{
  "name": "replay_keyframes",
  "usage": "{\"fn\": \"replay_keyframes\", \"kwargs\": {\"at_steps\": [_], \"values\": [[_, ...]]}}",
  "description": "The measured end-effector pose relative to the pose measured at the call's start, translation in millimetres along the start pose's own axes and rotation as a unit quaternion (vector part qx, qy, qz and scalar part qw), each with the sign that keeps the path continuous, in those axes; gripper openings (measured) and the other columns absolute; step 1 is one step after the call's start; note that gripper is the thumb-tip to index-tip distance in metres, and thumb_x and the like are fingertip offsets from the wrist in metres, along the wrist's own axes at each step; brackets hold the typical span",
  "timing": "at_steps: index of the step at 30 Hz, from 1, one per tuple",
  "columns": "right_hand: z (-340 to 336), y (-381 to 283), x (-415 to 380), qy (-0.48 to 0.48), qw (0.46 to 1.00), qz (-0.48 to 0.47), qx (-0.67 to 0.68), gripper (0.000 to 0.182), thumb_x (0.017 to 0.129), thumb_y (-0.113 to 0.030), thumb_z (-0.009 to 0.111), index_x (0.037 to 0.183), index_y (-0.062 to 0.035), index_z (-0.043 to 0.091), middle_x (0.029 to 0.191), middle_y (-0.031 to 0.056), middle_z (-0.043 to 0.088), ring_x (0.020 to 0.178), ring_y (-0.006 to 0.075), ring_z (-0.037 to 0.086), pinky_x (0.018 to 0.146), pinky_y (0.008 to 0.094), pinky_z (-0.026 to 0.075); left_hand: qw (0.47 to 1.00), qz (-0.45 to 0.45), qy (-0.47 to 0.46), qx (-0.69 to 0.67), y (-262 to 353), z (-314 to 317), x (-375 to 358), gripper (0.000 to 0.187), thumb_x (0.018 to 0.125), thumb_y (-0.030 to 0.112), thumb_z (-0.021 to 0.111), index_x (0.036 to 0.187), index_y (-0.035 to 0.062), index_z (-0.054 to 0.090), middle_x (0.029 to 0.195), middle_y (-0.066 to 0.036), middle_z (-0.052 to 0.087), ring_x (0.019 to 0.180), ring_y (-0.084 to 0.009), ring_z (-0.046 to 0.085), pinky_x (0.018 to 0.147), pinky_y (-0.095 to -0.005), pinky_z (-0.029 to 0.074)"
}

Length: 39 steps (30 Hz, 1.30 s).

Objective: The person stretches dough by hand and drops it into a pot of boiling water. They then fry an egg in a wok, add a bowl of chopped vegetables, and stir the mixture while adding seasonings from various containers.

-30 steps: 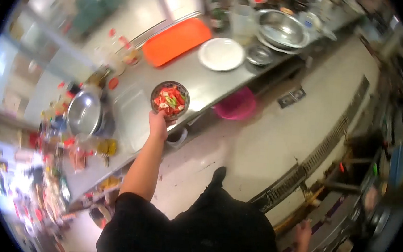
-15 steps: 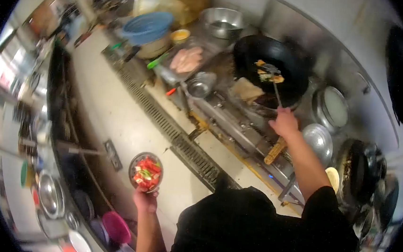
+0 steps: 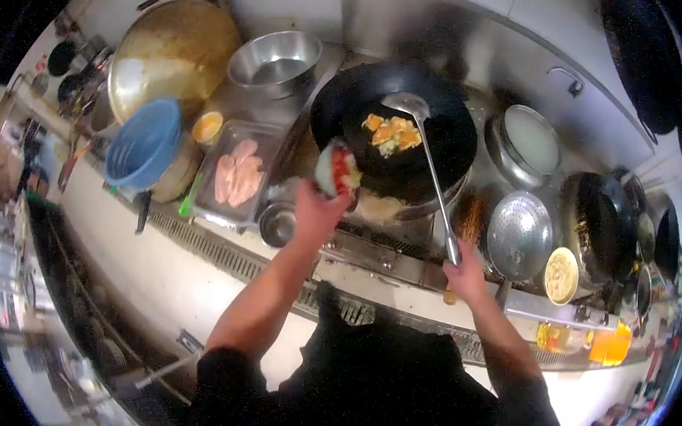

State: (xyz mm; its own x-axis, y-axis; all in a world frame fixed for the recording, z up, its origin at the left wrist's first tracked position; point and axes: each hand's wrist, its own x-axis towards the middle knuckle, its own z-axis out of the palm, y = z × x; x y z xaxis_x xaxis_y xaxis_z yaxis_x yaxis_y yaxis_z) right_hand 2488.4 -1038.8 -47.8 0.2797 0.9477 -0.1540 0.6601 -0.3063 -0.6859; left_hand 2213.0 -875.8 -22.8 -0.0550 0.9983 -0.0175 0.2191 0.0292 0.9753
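Observation:
My left hand (image 3: pixel 321 211) grips a small bowl (image 3: pixel 325 170) tipped on its side at the near left rim of the black wok (image 3: pixel 453 138). Red pieces that look like cut tomato (image 3: pixel 344 170), with a little pale green, lie at the bowl's mouth, blurred by motion. Closed around the end of a long metal ladle (image 3: pixel 434 171) is my right hand (image 3: pixel 467 272). The ladle's head rests inside the wok, against the far side of some yellow-orange cooked egg pieces (image 3: pixel 393 135).
Left of the wok stand a tray of raw pale meat (image 3: pixel 238 174), a steel basin (image 3: pixel 275 60) and a blue basket (image 3: pixel 144 145). To the right are a perforated strainer (image 3: pixel 520 235), a pot of cloudy liquid (image 3: pixel 532 140) and a bowl of pale bits (image 3: pixel 562 276).
My left hand has brought the bowl from low over the floor up to the wok and tipped it. My right hand has drawn back along the ladle. The view has swung towards the stove.

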Motion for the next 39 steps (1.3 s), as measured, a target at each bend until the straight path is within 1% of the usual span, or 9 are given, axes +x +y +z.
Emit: {"fn": "replay_keyframes", "kwargs": {"at_steps": [1, 4, 12, 18, 20, 21, 28, 36, 39], "values": [[2.1, -6.5, -10.7, 0.005, 0.999, 0.023, 0.028, 0.054, 0.076, -0.013, 0.060, 0.125, 0.0000, 0.041, 0.084, 0.0231, 0.060, 0.074, 0.0366, 0.061, 0.068, 0.0422, 0.048, 0.979, 0.050, 0.034, 0.193, 12.8, 10.1, 16.8, 0.053, 0.065, 0.018, 0.076, 0.104, -0.0010, 0.047, 0.097, -0.018, 0.059, 0.086, -0.0307, 0.061, 0.072, -0.0398, 0.050], [18.8, -12.5, -37.7, 0.051, 0.999, 0.016, -0.006, 0.056, 0.077, -0.010, 0.058, 0.130, -0.0023, 0.038, 0.082, 0.0218, 0.060, 0.071, 0.0339, 0.061, 0.065, 0.0384, 0.048, 0.954, 0.120, 0.005, 0.274, 18.9, 30.7, 71.0, 0.066, 0.060, 0.021, 0.080, 0.108, -0.0014, 0.041, 0.112, -0.023, 0.046, 0.088, -0.0402, 0.058, 0.076, -0.0442, 0.051], [49.8, -57.1, -77.1, 0.091, 0.991, 0.077, 0.056, 0.048, 0.080, 0.002, 0.051, 0.127, -0.0017, 0.041, 0.081, 0.0075, 0.056, 0.064, 0.0108, 0.050, 0.057, 0.0251, 0.043, 0.880, 0.373, -0.013, 0.294, 21.1, 16.0, 147.6, 0.074, 0.057, 0.019, 0.082, 0.114, 0.0005, 0.038, 0.115, -0.020, 0.044, 0.089, -0.0371, 0.059, 0.072, -0.0408, 0.053], [65.7, -56.4, -72.8, 0.111, 0.987, 0.056, 0.097, 0.049, 0.080, 0.005, 0.047, 0.128, -0.0035, 0.040, 0.076, 0.0009, 0.050, 0.060, 0.0079, 0.045, 0.050, 0.0221, 0.039, 0.956, 0.242, 0.077, 0.150, -8.7, -5.8, 169.3, 0.060, 0.064, 0.010, 0.078, 0.110, -0.0004, 0.042, 0.110, -0.019, 0.050, 0.088, -0.0332, 0.060, 0.068, -0.0356, 0.054], [63.1, -60.3, -70.2, 0.063, 0.974, 0.148, 0.161, 0.056, 0.079, 0.002, 0.056, 0.132, 0.0023, 0.037, 0.115, 0.0167, 0.055, 0.102, 0.0232, 0.053, 0.085, 0.0297, 0.045, 0.955, -0.081, -0.079, -0.274, -15.8, -21.4, 165.5, 0.049, 0.070, 0.004, 0.071, 0.110, -0.0011, 0.043, 0.103, -0.014, 0.056, 0.087, -0.0264, 0.061, 0.067, -0.0341, 0.054], [65.1, -63.9, -66.9, 0.073, 0.981, 0.115, 0.136, 0.055, 0.081, 0.003, 0.055, 0.132, 0.0007, 0.037, 0.105, 0.0127, 0.056, 0.083, 0.0180, 0.056, 0.070, 0.0287, 0.049, 0.936, -0.128, -0.099, -0.314, -26.1, -31.3, 164.4, 0.045, 0.075, 0.001, 0.066, 0.113, -0.0008, 0.042, 0.099, -0.010, 0.058, 0.086, -0.0222, 0.060, 0.068, -0.0351, 0.055], [70.0, -73.9, -52.7, 0.045, 0.944, 0.140, 0.295, 0.047, 0.078, 0.006, 0.047, 0.123, -0.0051, 0.043, 0.055, -0.0021, 0.044, 0.039, 0.0075, 0.041, 0.034, 0.0234, 0.032, 0.857, -0.279, -0.081, -0.425, -72.6, -89.5, 117.8, 0.030, 0.082, 0.005, 0.055, 0.111, -0.0008, 0.046, 0.101, -0.013, 0.058, 0.085, -0.0251, 0.060, 0.073, -0.0380, 0.055], [72.1, -97.3, -38.2, 0.022, 0.943, 0.139, 0.303, 0.043, 0.074, 0.000, 0.049, 0.117, -0.0038, 0.046, 0.052, -0.0023, 0.043, 0.037, 0.0076, 0.040, 0.033, 0.0234, 0.032, 0.803, -0.313, 0.014, -0.506, -124.7, -161.7, 125.0, 0.028, 0.085, 0.005, 0.048, 0.111, -0.0059, 0.047, 0.098, -0.019, 0.059, 0.083, -0.0282, 0.062, 0.068, -0.0345, 0.056], [70.6, -108.2, -39.8, 0.017, 0.947, 0.146, 0.285, 0.043, 0.074, 0.000, 0.049, 0.117, -0.0036, 0.045, 0.051, -0.0025, 0.043, 0.037, 0.0076, 0.040, 0.033, 0.0237, 0.032, 0.843, -0.237, 0.176, -0.449, -87.5, -185.4, 155.8, 0.026, 0.086, 0.005, 0.046, 0.108, -0.0077, 0.049, 0.095, -0.020, 0.060, 0.078, -0.0289, 0.063, 0.065, -0.0344, 0.057]]}}
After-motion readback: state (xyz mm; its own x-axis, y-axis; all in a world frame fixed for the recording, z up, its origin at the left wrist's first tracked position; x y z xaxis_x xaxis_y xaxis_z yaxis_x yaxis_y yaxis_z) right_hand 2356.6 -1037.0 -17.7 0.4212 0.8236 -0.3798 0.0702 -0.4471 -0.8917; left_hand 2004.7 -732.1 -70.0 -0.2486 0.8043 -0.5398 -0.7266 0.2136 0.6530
